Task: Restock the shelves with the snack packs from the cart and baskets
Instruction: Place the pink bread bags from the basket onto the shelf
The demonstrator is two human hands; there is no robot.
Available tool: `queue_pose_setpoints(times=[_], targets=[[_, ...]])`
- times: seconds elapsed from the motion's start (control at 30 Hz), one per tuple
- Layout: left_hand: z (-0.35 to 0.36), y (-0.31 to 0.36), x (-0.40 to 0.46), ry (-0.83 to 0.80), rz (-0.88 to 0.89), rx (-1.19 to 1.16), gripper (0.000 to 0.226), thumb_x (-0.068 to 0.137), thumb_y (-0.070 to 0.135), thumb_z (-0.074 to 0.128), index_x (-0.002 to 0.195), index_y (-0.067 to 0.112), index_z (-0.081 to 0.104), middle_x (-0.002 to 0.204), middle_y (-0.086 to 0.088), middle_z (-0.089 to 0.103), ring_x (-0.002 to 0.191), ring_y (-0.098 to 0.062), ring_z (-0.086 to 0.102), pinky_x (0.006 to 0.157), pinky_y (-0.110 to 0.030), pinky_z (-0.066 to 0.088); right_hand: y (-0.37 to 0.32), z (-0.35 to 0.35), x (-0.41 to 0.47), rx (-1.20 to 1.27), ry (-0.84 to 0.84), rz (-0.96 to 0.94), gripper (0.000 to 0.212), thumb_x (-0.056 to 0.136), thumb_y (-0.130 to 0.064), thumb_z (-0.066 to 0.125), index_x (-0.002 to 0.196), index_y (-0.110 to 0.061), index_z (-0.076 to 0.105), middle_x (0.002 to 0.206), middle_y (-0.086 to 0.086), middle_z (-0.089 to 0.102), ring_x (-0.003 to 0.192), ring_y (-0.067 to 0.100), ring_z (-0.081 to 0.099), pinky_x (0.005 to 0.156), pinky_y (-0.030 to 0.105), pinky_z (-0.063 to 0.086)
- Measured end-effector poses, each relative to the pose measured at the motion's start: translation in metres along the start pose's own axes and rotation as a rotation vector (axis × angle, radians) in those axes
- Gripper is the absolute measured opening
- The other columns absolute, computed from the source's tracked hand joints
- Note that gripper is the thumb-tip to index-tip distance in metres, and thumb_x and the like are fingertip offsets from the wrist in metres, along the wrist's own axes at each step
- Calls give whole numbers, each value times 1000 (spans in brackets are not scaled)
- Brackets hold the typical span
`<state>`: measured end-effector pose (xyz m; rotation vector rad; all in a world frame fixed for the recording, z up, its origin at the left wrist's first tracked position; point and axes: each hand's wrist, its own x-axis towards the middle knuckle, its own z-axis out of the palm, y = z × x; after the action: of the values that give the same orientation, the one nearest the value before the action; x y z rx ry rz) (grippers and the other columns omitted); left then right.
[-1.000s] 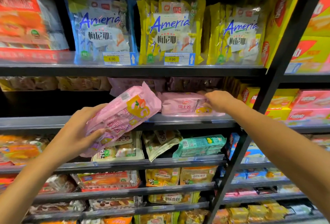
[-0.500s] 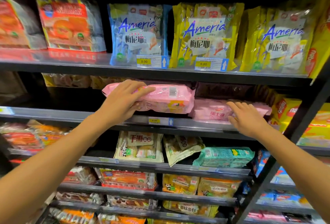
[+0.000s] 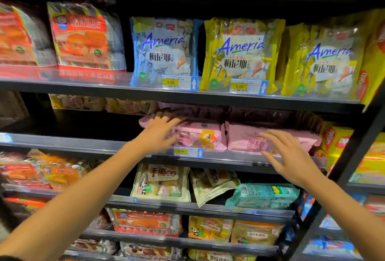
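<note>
Two pink snack packs lie flat side by side on the second shelf (image 3: 62,143). My left hand (image 3: 160,130) rests on the left pink pack (image 3: 200,137), fingers straight across its top and left end. The right pink pack (image 3: 245,139) sits next to it. My right hand (image 3: 289,154) hovers just in front of that pack with fingers spread, at its front edge; contact is unclear. More pink packs show dimly behind them, deeper in the shelf.
Blue Ameria bags (image 3: 164,52) and yellow Ameria bags (image 3: 241,54) stand on the shelf above, red-orange packs (image 3: 83,35) to their left. Yellow boxes (image 3: 335,137) sit right of the pink packs. The second shelf's left part is dark. Lower shelves hold bread packs (image 3: 161,183).
My left hand brought the pink pack up from below the shelf and laid it flat beside the other. My right hand drew back from the right pack and opened its fingers.
</note>
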<state>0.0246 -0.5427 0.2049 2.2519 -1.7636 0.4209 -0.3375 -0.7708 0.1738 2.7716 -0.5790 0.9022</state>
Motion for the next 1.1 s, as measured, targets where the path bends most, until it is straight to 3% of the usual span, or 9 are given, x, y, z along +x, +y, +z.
queue_pose_setpoints(times=[0.1,0.3,0.53,0.73,0.8,0.87,0.93,1.0,1.1], targets=[[16,7,-34,241,222,-50,45,101,46,48,142,28,52,136,1,49,124,-27,41,106,-43,36,-6,0,-16,-21,-5,48,53,101,-54,37,133,-20,62,128,0,61,120,22,55,99,41,48],[36,48,-41,294,76,92,49,99,57,39,132,30,62,140,-1,46,128,-36,36,107,-62,30,-10,1,-4,-35,-271,244,87,90,-75,3,137,-27,60,134,3,59,124,26,50,107,40,34],[48,58,-31,21,16,56,63,96,72,20,147,44,43,144,7,32,132,-27,25,110,-57,30,-1,12,7,26,-399,300,91,82,-86,-5,140,-43,50,130,0,54,120,28,52,104,46,39],[43,57,3,-152,-43,111,78,89,78,5,152,42,34,149,-8,32,130,-36,27,105,-55,35,2,7,26,36,-491,381,77,88,-77,11,143,-37,46,130,7,51,123,36,47,99,47,42],[39,61,15,-222,-91,103,73,95,76,13,152,36,38,144,-14,41,130,-38,36,105,-54,35,6,8,34,18,-534,414,71,94,-74,19,140,-28,50,129,13,54,124,38,48,100,49,43],[38,64,27,-247,-114,51,68,99,71,23,138,25,54,125,-16,56,120,-39,50,99,-52,40,14,10,45,2,-580,436,71,96,-73,24,120,-18,61,117,14,60,116,37,54,95,47,45],[38,64,39,-275,-137,-16,67,98,72,24,98,16,61,96,-10,62,98,-34,60,84,-45,46,21,12,55,7,-622,453,76,92,-77,23,100,-13,64,98,8,62,102,33,58,86,41,44],[40,64,49,-335,-176,-69,67,98,73,24,77,15,51,80,-6,57,79,-26,57,73,-40,43,26,15,64,16,-685,466,77,96,-73,22,127,-14,61,110,11,66,109,31,58,91,38,42],[41,68,59,-421,-203,-113,63,101,68,26,71,14,42,74,-6,49,70,-24,49,71,-38,39,40,22,74,39,-752,529,77,99,-70,19,160,-22,22,158,12,38,141,31,42,111,38,32]])
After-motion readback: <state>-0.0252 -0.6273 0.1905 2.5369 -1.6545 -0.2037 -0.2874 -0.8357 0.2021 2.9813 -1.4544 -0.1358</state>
